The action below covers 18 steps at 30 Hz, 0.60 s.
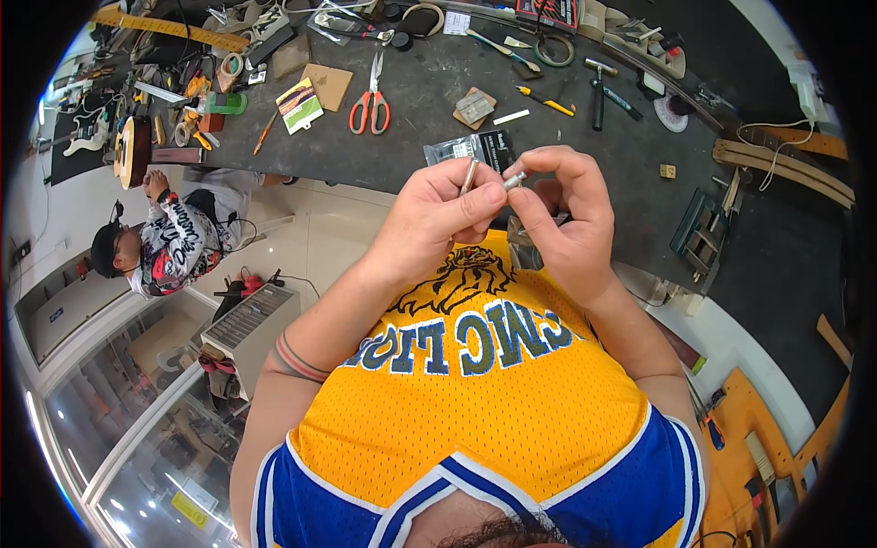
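Observation:
My left hand is closed, with a thin shiny metal rod standing up between its fingers. A small silvery cylindrical metal part is pinched between the thumb and finger of my right hand. The left thumb tip is right beside that part; whether it touches it I cannot tell. Both hands are close together above the near edge of the dark workbench. Just behind them lies a black and clear plastic package, partly covered by my fingers.
Red-handled scissors, a yellow cutter, a hammer and a tape roll lie on the bench. A green and white card is farther left. Another person works at the left beside a guitar body.

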Each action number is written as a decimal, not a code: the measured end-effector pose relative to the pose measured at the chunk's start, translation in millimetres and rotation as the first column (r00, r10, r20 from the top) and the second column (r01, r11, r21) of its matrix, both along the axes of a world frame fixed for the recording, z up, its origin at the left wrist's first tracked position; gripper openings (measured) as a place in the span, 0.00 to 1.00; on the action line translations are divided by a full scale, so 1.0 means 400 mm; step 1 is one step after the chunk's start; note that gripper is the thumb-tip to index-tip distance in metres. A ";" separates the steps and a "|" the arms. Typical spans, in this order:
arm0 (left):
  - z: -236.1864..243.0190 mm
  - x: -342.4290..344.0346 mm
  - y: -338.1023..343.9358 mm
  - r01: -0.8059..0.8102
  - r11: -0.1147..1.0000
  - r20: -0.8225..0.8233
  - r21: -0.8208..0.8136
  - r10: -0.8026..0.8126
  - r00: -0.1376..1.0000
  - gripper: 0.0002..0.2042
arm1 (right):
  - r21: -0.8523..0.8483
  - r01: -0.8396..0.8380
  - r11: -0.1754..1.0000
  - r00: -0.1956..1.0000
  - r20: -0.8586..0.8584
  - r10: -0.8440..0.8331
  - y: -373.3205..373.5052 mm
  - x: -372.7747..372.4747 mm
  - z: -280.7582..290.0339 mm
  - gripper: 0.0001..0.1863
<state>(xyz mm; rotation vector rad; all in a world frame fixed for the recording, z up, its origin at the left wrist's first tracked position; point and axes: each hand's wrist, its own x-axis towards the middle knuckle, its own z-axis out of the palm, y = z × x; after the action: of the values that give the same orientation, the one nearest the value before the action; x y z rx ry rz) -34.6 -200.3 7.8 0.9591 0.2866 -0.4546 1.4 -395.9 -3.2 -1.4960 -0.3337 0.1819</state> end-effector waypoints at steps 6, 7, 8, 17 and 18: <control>-0.007 0.003 0.009 -0.014 0.999 0.016 0.033 0.014 1.000 0.11 | 0.094 0.006 0.996 0.996 -0.094 0.003 0.015 0.013 -0.001 0.12; -0.005 0.006 0.011 -0.016 0.999 0.014 0.032 0.016 1.000 0.11 | 0.108 0.002 0.994 0.996 -0.090 0.008 0.018 0.017 -0.002 0.11; -0.004 0.010 0.014 -0.005 1.000 0.004 0.023 0.005 1.000 0.10 | 0.122 -0.002 0.993 0.996 -0.086 0.013 0.020 0.020 -0.002 0.10; 0.022 0.039 0.024 0.127 0.966 0.159 0.226 -0.166 0.973 0.16 | 0.165 0.043 0.985 0.997 -0.065 -0.032 0.010 0.076 -0.002 0.08; 0.033 0.043 0.025 0.144 0.956 0.167 0.255 -0.190 0.968 0.17 | 0.165 0.045 0.985 0.997 -0.064 -0.035 0.008 0.079 0.001 0.08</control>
<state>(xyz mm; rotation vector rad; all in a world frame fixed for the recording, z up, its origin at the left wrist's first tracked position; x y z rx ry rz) -17.4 -190.5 20.9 1.2626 0.0873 -0.4862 32.9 -392.8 -2.8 -1.3282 -0.2636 0.1631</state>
